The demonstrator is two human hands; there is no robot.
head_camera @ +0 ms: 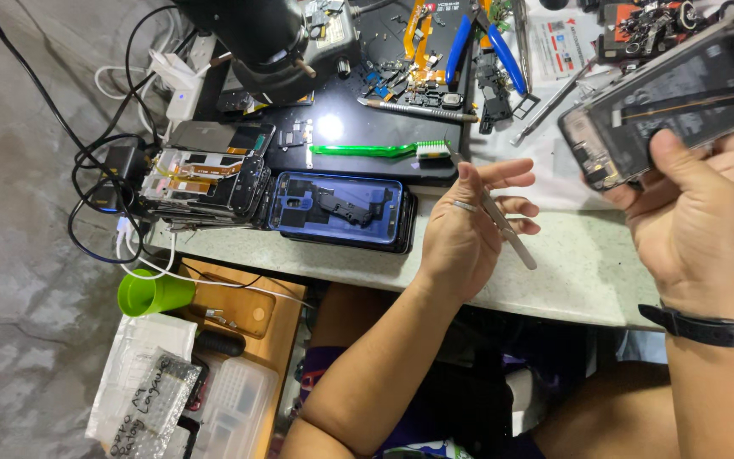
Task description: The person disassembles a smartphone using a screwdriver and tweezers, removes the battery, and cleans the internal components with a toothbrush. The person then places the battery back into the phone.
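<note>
Grey concrete floor (19,280) on the left. Pale speckled stone worktop (571,263) across the middle, lit brightly from above.

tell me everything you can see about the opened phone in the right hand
The opened phone is a dark, flat slab with its back cover off, showing a large black battery-like block, a thin orange strip across it and small metal parts at its lower-left end. It is motion-blurred, so finer detail is unclear. It is held tilted in the air above the pale worktop, gripped from below by the right hand, thumb pressed on its face.
</note>
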